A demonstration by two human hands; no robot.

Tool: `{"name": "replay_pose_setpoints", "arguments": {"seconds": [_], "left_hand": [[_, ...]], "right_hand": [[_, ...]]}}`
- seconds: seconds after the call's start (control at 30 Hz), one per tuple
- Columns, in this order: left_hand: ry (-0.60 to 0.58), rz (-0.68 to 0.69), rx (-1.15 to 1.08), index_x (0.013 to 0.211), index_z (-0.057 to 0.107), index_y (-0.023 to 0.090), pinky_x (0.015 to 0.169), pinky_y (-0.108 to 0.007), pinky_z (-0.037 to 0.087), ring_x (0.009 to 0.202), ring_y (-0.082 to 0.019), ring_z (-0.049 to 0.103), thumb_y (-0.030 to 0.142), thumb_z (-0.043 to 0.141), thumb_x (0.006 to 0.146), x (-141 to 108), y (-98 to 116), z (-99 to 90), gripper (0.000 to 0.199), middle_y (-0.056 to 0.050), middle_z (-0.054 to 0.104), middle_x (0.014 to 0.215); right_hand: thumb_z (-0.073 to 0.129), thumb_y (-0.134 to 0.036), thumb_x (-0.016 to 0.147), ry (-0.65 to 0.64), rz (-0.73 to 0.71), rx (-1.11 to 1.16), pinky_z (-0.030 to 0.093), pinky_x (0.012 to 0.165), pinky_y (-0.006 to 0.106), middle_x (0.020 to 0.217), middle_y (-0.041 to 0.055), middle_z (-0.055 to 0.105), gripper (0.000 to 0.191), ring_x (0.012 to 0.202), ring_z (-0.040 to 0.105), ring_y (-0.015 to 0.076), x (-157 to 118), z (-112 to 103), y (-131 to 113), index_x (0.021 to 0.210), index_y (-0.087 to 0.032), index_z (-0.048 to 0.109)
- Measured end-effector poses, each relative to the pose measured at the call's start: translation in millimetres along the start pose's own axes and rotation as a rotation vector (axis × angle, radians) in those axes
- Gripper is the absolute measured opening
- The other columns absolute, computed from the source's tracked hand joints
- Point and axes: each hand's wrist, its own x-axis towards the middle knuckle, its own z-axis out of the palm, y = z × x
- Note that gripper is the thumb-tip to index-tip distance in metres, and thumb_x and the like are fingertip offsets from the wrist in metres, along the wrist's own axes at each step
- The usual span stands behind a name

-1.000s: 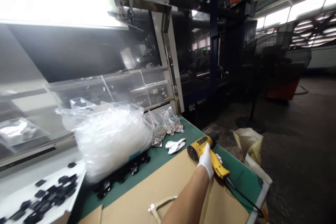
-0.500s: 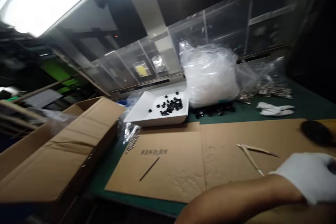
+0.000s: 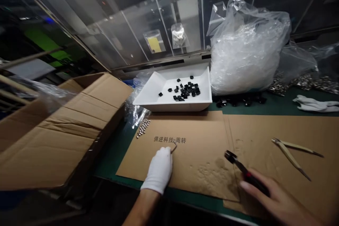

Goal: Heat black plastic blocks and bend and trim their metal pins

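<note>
So, the main item is a thin bent wire (image 3: 173,147), dark and hooked at the top, on a cardboard sheet (image 3: 201,173), right at the tips of the white-gloved L hand (image 3: 159,171) and just below a line of printed Chinese characters (image 3: 169,140). Toward the R side of the sheet, a dark-handled tool (image 3: 250,178) w/ a red band, metal shaft and black tip points up-left, tip above the cardboard.

The bare R hand (image 3: 275,197) has that tool, fingers (image 3: 254,190) wrapped closely round the handle. L hand's gloved fingers (image 3: 165,159) are bunched, pointing fwd and resting on the sheet; can't tell if they pinch the wire. L forearm comes up from the bottom edge, R hand enters low from the bottom-R corner.

A white tray (image 3: 169,107) on the green table (image 3: 108,169) holds small black square parts (image 3: 185,91), mostly in one clump, a few apart. Behind it, a big clear plastic bag (image 3: 246,53) is stuffed w/ whitish material, more black parts (image 3: 238,101) along its foot. Nearby: small silver metal pieces (image 3: 309,83), white gloves (image 3: 315,104), tan tweezers (image 3: 291,152) on the cardboard, silver beads (image 3: 143,128) at the sheet's edge. An open cardboard box (image 3: 58,130) sits at L.
</note>
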Motion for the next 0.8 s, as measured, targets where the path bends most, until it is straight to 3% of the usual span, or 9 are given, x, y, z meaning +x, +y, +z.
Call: {"name": "replay_pose_setpoints", "arguments": {"seconds": [0.1,0.2,0.3,0.43,0.6,0.8], "left_hand": [[-0.040,0.024,-0.007,0.097,0.065,0.013,0.074,-0.042,0.054,0.079,-0.030,0.069,0.015,0.036,0.098,4,-2,6.9,0.029,-0.015,0.067,0.089],[-0.048,0.043,-0.029,0.100,0.062,0.012,0.076,-0.043,0.053,0.086,-0.032,0.068,0.019,0.031,0.101,-2,3,9.0,0.032,-0.018,0.066,0.096],[-0.028,0.076,-0.172,0.110,0.059,0.012,0.078,-0.039,0.052,0.089,-0.028,0.068,0.022,0.027,0.103,-19,17,12.5,0.033,-0.017,0.066,0.105],[-0.004,0.139,-0.553,0.113,0.055,0.018,0.079,-0.033,0.055,0.083,-0.020,0.069,0.029,0.023,0.107,-52,49,16.7,0.034,-0.010,0.067,0.103],[-0.010,0.078,-1.058,0.128,0.057,0.022,0.097,-0.032,0.054,0.113,-0.019,0.066,0.035,0.035,0.106,-83,84,11.2,0.033,-0.009,0.069,0.125],[0.030,0.197,-1.160,0.129,0.062,0.026,0.101,-0.024,0.051,0.110,-0.014,0.068,0.028,0.045,0.105,-91,96,4.6,0.029,-0.003,0.072,0.125]], "right_hand": [[0.049,-0.057,0.100,-0.128,-0.023,-0.083,0.052,0.080,0.034,0.097,0.0043,0.072,0.039,0.096,0.066,0.0262,16,10,-30,0.102,-0.022,0.066],[0.045,-0.052,0.103,-0.164,-0.026,-0.105,0.047,0.080,0.033,0.095,0.0022,0.070,0.036,0.090,0.064,0.0214,22,16,-43,0.100,-0.021,0.062],[0.046,-0.048,0.104,-0.161,-0.036,-0.120,0.045,0.077,0.031,0.092,0.0009,0.067,0.031,0.086,0.061,0.0190,19,16,-39,0.098,-0.021,0.060],[0.050,-0.043,0.104,-0.124,-0.075,-0.148,0.045,0.080,0.032,0.096,0.0021,0.066,0.024,0.089,0.060,0.0190,11,12,-26,0.100,-0.022,0.060],[0.051,-0.037,0.103,-0.067,-0.122,-0.161,0.048,0.080,0.033,0.097,0.0048,0.067,0.019,0.089,0.062,0.0208,1,6,-15,0.107,-0.021,0.060],[0.051,-0.033,0.103,-0.065,-0.156,-0.201,0.048,0.076,0.032,0.094,0.0042,0.064,0.013,0.086,0.061,0.0198,-10,2,-9,0.107,-0.022,0.057]]}}
